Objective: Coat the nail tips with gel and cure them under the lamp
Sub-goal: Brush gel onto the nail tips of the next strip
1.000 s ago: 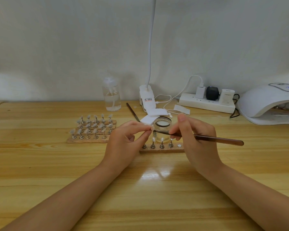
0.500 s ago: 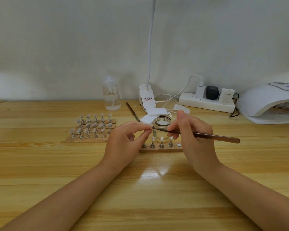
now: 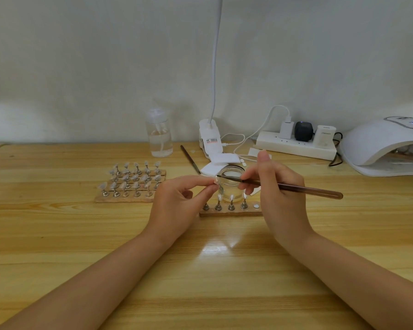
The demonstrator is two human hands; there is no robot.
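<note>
Right now your left hand (image 3: pixel 184 198) is pinching a single nail tip (image 3: pixel 216 180) between thumb and forefinger, holding it up just in front of the clear glass jar (image 3: pixel 231 181) at the middle of the wooden table (image 3: pixel 57 234). Your right hand (image 3: pixel 277 186) is gripping a brown brush (image 3: pixel 296 188) like a pen, its handle pointing off to the right and its dark tip lying right at the nail tip. Just nearer than the jar, a short wooden strip (image 3: pixel 231 211) is carrying a row of small metal stands, some of them with tips on top. To the left, a larger wooden rack (image 3: pixel 129 182) is holding several rows of tips on stands. Farther back, a clear pump bottle (image 3: pixel 159 136), a white clip-on lamp base (image 3: pixel 210 139) and a white power strip (image 3: pixel 296 146) are sitting along the wall, and the white curing lamp (image 3: pixel 386 146) is standing at the far right, well apart from the tip.
</note>
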